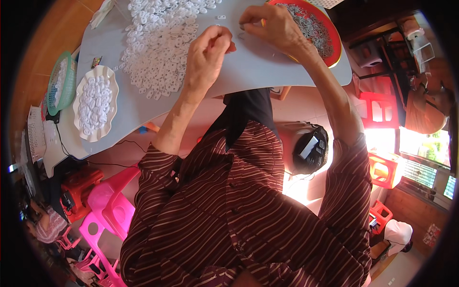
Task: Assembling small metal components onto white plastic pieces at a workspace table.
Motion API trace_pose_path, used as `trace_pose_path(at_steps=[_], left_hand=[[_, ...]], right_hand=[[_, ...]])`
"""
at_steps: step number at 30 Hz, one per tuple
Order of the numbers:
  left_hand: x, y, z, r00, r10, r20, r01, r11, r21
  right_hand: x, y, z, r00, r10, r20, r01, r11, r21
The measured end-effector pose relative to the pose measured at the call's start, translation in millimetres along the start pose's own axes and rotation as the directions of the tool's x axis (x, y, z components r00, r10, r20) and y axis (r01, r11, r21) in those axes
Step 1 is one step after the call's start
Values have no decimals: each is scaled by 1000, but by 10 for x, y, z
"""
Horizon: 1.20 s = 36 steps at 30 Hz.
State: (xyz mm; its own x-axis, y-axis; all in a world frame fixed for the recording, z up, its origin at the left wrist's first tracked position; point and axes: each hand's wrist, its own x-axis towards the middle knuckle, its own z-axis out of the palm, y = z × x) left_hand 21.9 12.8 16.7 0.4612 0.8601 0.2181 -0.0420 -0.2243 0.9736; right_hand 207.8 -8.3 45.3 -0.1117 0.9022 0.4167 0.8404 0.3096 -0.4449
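Both my hands are raised over the grey table (248, 64). My left hand (206, 56) is closed with curled fingers beside a heap of small white plastic pieces (158, 62); whatever it holds is hidden. My right hand (276, 27) pinches thumb and finger together at the left of a red bowl (337, 36). What sits in that pinch is too small to make out. Many small grey metal pieces (313, 33) fill the bowl. A single white piece (221, 17) lies apart from the heap, and a tiny metal piece (240, 36) is on the tabletop between my hands.
A white wavy-edged dish (114, 103) of white pieces stands at the table's left, beside a green basket (71, 79). Below are a pink chair (112, 196) and a bin with a black bag (311, 155). Red stools (380, 110) and other people are around.
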Motion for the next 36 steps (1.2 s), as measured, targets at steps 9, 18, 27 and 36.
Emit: trace_pose_path(at_steps=[9,18,27,36], left_hand=[[284,-140,19,957,270,110,-289,927,240],[300,-174,-32,962,219,160,-239,964,115],[294,-199,-28,990,80,118,-77,997,-24],[276,-234,-15,996,41,84,-51,991,126]], right_hand=[[0,-70,44,942,325,86,-318,775,546],[-19,-88,-43,947,265,183,-322,778,540],[44,-35,46,924,314,218,-382,765,518],[62,-37,122,936,296,191,-352,816,458]])
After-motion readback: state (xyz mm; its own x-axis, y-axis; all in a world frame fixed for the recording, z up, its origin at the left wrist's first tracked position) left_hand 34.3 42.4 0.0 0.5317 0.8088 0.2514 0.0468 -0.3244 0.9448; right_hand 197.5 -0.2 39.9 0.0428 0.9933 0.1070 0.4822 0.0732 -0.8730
